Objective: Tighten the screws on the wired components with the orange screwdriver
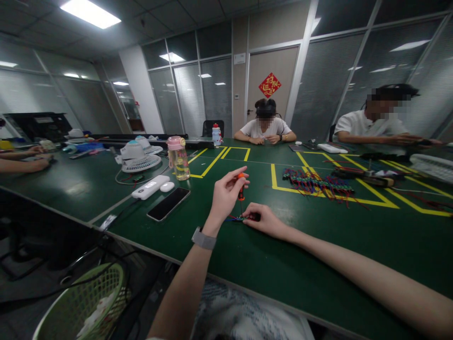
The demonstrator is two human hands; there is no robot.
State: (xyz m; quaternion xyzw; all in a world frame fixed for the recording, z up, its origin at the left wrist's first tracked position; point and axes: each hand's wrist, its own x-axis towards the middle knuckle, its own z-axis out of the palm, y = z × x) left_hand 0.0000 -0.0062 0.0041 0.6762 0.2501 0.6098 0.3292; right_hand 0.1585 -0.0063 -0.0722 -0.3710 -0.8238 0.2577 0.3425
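My left hand (226,192) grips a screwdriver (241,192) with an orange and black handle, held upright. Its thin shaft points down and the tip meets a small green circuit board (239,218) with red and blue wires on the table. The fingers of my right hand (261,219) are closed on the board's right side, pressing it near the tabletop. They partly hide the board and its wires. A watch is on my left wrist.
A phone (169,204), a white power bank (150,187), a bottle (179,160) and a small fan (138,158) stand left on the green table. Right lies a pile of wired boards (316,182) within yellow tape. A green basket (83,302) is below; co-workers sit around.
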